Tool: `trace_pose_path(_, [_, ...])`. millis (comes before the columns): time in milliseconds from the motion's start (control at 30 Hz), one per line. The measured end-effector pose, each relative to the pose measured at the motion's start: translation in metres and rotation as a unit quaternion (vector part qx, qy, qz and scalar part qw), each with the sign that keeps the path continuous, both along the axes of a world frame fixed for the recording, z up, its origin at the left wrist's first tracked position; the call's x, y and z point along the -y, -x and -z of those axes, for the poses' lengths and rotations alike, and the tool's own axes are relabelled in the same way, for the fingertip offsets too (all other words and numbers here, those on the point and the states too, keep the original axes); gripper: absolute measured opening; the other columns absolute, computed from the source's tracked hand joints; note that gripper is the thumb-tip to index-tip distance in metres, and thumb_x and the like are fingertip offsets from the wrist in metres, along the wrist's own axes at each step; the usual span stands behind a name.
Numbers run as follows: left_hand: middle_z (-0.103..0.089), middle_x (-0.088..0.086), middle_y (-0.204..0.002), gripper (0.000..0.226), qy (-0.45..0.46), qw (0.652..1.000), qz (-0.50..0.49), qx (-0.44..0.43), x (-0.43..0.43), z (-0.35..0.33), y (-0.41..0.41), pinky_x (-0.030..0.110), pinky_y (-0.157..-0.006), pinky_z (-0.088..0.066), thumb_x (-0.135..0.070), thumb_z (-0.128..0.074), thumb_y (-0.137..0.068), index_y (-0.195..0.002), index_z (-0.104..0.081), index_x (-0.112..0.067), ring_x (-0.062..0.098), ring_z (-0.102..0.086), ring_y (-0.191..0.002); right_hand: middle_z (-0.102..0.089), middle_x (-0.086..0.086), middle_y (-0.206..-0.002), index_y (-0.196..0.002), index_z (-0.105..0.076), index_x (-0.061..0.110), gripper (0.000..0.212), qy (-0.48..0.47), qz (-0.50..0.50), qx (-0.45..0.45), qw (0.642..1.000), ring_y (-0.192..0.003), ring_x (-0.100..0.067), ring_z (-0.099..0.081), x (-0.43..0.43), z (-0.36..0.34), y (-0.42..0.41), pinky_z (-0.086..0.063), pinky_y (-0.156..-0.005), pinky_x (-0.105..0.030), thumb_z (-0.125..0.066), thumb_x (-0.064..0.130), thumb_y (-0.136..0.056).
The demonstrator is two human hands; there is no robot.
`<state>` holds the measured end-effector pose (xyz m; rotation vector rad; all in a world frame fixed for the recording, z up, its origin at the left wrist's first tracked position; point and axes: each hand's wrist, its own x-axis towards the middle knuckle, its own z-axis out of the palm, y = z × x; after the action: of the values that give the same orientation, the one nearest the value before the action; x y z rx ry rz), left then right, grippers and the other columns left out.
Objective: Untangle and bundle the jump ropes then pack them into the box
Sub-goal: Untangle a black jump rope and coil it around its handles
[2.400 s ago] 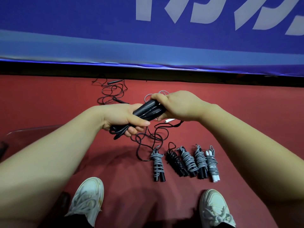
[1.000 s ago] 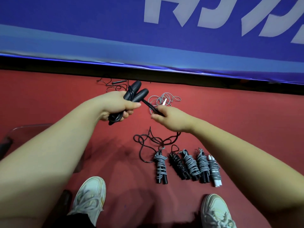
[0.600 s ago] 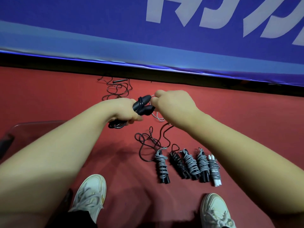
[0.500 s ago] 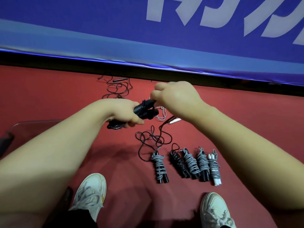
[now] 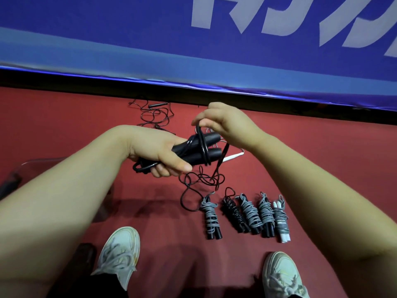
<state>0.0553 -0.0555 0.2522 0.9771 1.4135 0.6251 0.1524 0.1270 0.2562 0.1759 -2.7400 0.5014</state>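
My left hand [image 5: 154,151] grips the two black handles [image 5: 199,149] of a black jump rope, held side by side. My right hand [image 5: 225,123] pinches the rope's black cord just above the handles, with a loop of cord lying around them. The rest of the cord [image 5: 202,181] hangs down in a loose tangle on the red floor. Several wound bundles [image 5: 247,214] lie in a row below it, most grey-corded, one black. A loose black rope [image 5: 154,117] lies tangled farther back. A white handle [image 5: 233,157] shows under my right wrist.
A blue padded banner wall [image 5: 193,50] runs across the back above a dark gap. My two white shoes [image 5: 120,252] [image 5: 283,276] stand at the bottom. A clear plastic box edge [image 5: 32,166] shows at the left behind my forearm.
My right hand has brought the cord over the handles, so a loop now lies around them. The handles have tilted a little lower in my left hand.
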Motion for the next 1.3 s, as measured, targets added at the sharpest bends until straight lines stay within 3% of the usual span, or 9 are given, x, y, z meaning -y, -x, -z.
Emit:
trace_pose_path(67, [-0.038,-0.006,-0.053,0.035,-0.041,0.998,-0.034,0.031,0.002,-0.004,0.002,0.014,-0.038,-0.027,-0.021,-0.068,-0.075,-0.087,-0.036,-0.012,0.004,-0.030,-0.041,-0.058,0.006,-0.089,-0.100,-0.069,0.013,0.022,0.111,0.025,0.015,0.993,-0.085,-0.006,-0.054,0.004,0.007,0.003,-0.040,-0.078,-0.020,-0.049,0.020,-0.092])
trace_pose_path(133, [-0.038,-0.005,-0.053,0.040,-0.082,0.992,-0.080,0.044,0.002,-0.007,0.003,0.014,-0.037,-0.026,-0.027,-0.069,-0.068,-0.090,-0.041,-0.010,0.004,-0.030,-0.040,-0.058,0.009,-0.077,-0.080,-0.060,0.021,0.022,0.180,0.062,0.043,0.981,-0.067,0.008,-0.052,0.010,0.014,0.005,-0.038,-0.064,-0.006,-0.049,0.003,-0.087])
trace_pose_path(233, [-0.037,-0.004,-0.054,0.030,-0.116,0.983,-0.138,0.040,0.000,-0.009,0.003,0.013,-0.037,-0.023,-0.022,-0.065,-0.076,-0.091,-0.042,-0.010,0.004,-0.027,-0.040,-0.041,0.013,-0.060,-0.062,-0.038,0.028,0.026,0.222,0.092,0.044,0.970,-0.051,0.005,-0.042,0.022,0.025,0.008,-0.031,-0.050,-0.008,-0.042,0.019,-0.087])
trace_pose_path(433, [-0.038,-0.005,-0.055,0.016,-0.145,0.954,-0.256,0.056,-0.004,-0.015,0.008,0.012,-0.037,-0.021,-0.020,-0.062,-0.083,-0.078,-0.049,-0.013,0.001,-0.027,-0.040,-0.055,-0.004,-0.083,-0.111,-0.058,0.013,0.026,0.141,0.103,0.103,0.979,-0.080,-0.023,-0.052,0.024,0.042,0.011,-0.041,-0.078,-0.035,-0.036,0.023,-0.101])
trace_pose_path(567, [-0.038,-0.005,-0.053,0.022,-0.150,0.915,-0.370,0.065,-0.003,-0.010,0.025,0.012,-0.035,-0.023,-0.015,-0.053,-0.094,-0.076,-0.040,-0.018,0.001,-0.029,-0.038,-0.056,-0.006,-0.084,-0.095,-0.051,0.014,0.021,0.091,0.137,0.149,0.975,-0.084,-0.028,-0.052,0.019,0.044,0.008,-0.038,-0.071,-0.034,-0.037,0.028,-0.101])
trace_pose_path(667, [-0.039,-0.002,-0.058,0.021,-0.134,0.898,-0.419,0.000,0.007,0.000,0.036,0.012,-0.036,-0.025,-0.012,-0.055,-0.094,-0.079,-0.042,-0.018,0.002,-0.032,-0.038,-0.046,0.006,-0.069,-0.083,-0.046,0.020,0.023,0.070,0.142,0.181,0.971,-0.070,-0.021,-0.047,0.012,0.039,0.000,-0.028,-0.063,-0.027,-0.036,0.030,-0.101])
trace_pose_path(1000, [-0.048,0.004,-0.065,0.020,-0.094,0.887,-0.413,-0.184,-0.008,0.026,0.035,0.020,-0.045,-0.037,-0.011,-0.062,-0.090,-0.081,-0.046,-0.017,0.012,-0.041,-0.048,-0.061,-0.006,-0.102,-0.112,-0.059,0.016,0.039,-0.266,0.151,0.053,0.951,-0.095,-0.030,-0.058,0.027,-0.013,0.003,-0.035,-0.063,-0.029,-0.036,0.045,-0.098])
trace_pose_path(1200, [-0.055,0.003,-0.065,0.016,-0.031,0.923,-0.215,-0.319,-0.017,0.030,0.016,0.026,-0.057,-0.042,-0.020,-0.065,-0.089,-0.081,-0.053,-0.011,0.016,-0.048,-0.051,-0.063,-0.007,-0.092,-0.102,-0.066,0.012,0.030,-0.348,0.048,-0.016,0.936,-0.084,-0.032,-0.059,0.033,-0.024,0.006,-0.014,-0.047,-0.025,-0.049,0.035,-0.094])
trace_pose_path(1300, [-0.061,0.006,-0.069,0.027,0.002,0.929,-0.120,-0.350,-0.020,0.026,0.010,0.025,-0.060,-0.045,-0.031,-0.066,-0.087,-0.085,-0.061,-0.005,0.017,-0.053,-0.053,-0.062,-0.003,-0.093,-0.102,-0.066,0.017,0.029,-0.337,0.036,-0.012,0.941,-0.088,-0.028,-0.058,0.032,-0.029,0.004,-0.023,-0.049,-0.026,-0.050,0.039,-0.091])
